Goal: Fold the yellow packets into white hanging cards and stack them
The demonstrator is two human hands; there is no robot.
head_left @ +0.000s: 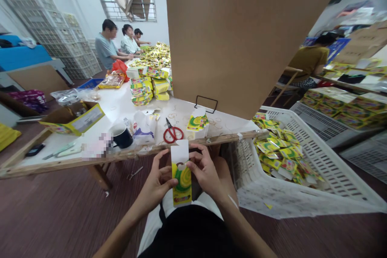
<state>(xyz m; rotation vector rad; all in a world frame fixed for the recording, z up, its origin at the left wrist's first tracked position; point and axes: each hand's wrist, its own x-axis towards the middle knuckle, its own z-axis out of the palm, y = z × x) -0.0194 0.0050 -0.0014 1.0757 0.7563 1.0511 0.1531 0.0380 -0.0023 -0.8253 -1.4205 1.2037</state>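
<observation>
A small yellow and green carton [182, 183] stands upright over my lap, its white top flap raised. My left hand [160, 179] grips its left side with the thumb on the printed front. On the other side, my right hand [204, 167] holds the upper right edge near the flap, thumb and fingers at the opening. Just beyond, on the table edge, lie red-handled scissors [173, 132]. A similar carton stack [198, 124] sits to their right.
At my right stands a white plastic crate [332, 165] with many yellow cartons. A large cardboard sheet [236, 40] rises behind the table [111, 107]. A dark mug [121, 136] and an open box [77, 121] are on the left. Several people sit farther off.
</observation>
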